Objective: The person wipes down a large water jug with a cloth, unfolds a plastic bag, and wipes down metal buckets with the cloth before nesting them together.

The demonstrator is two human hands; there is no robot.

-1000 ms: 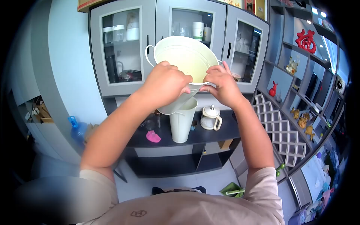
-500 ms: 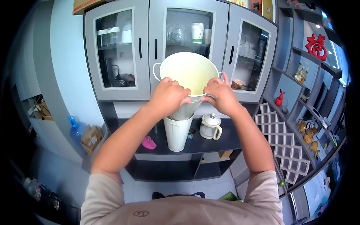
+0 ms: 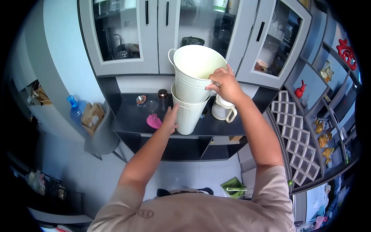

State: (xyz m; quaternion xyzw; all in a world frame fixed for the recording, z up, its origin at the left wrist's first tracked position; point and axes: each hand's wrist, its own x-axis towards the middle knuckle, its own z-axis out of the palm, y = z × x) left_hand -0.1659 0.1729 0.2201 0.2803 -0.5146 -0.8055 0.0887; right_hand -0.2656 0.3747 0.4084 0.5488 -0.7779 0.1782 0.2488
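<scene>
Two white metal buckets are stacked on the dark counter. The upper bucket (image 3: 193,87) sits partly inside the lower bucket (image 3: 189,116), its wide mouth tilted toward me and a loop handle at its left. My right hand (image 3: 225,83) is closed over the upper bucket's right front rim, thumb outside. Against the left side of the lower bucket, my left hand (image 3: 170,119) is pressed with curved fingers, some partly hidden. Just left of that hand lies a pink item (image 3: 154,121). A white-lidded glass pot (image 3: 223,109) stands right of the buckets, partly behind my right forearm.
On the counter (image 3: 127,116) there are also a dark-lidded jar (image 3: 162,96) and a small round item (image 3: 141,99). Glass-door cabinets (image 3: 148,58) hang above. A lattice rack (image 3: 295,139) stands at right, a grey chair (image 3: 101,133) at left. A green bin (image 3: 232,187) is below.
My left hand has left the upper bucket's rim and moved down to the lower bucket's side. The upper bucket sits less tilted. My right hand stays on its rim. The view has tipped downward.
</scene>
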